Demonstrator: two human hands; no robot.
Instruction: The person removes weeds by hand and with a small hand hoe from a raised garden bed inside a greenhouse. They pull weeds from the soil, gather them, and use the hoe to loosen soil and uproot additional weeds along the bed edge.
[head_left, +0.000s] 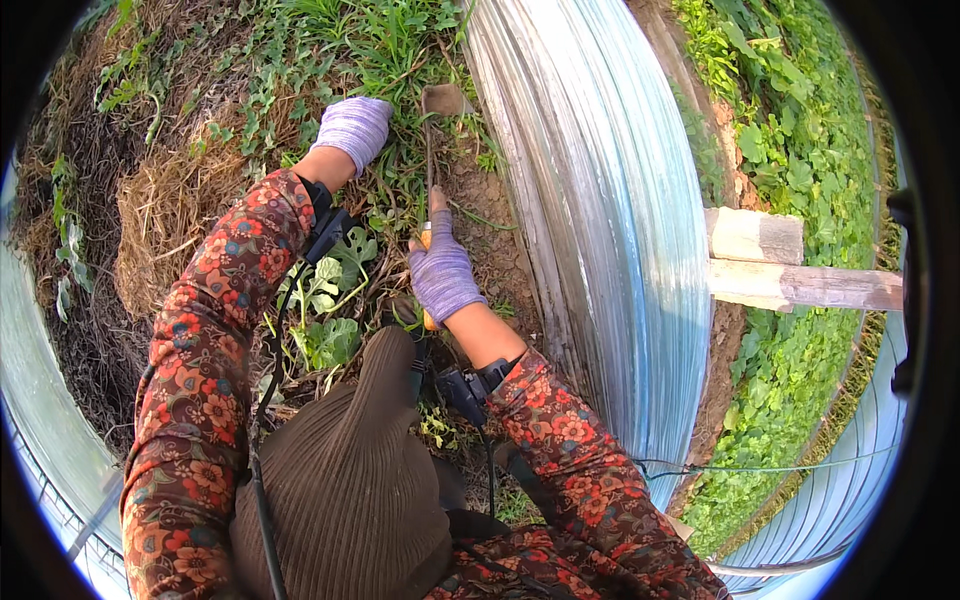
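My right hand (448, 274), in a lilac knit glove with bare fingertips, grips the yellowish handle (427, 237) of a small hand hoe. One finger lies forward along the tool. The hoe's thin metal shank runs away from me to a flat, soil-coloured blade (445, 100) at the edge of the green grass (394, 45). My left hand (356, 131), gloved alike, is curled low at the weeds, left of the blade. Its fingers are hidden beneath it, so I cannot tell whether they hold any stems. Bare soil (480, 199) lies right of the hoe.
Clear plastic sheeting (600, 225) rises close on my right, with a concrete block (754, 235) and wooden beam (817, 285) beyond. Dry straw (176, 217) lies left; a lobed-leaf vine (330, 341) grows near my knee (386, 367). Black cables (274, 375) run from both wrists.
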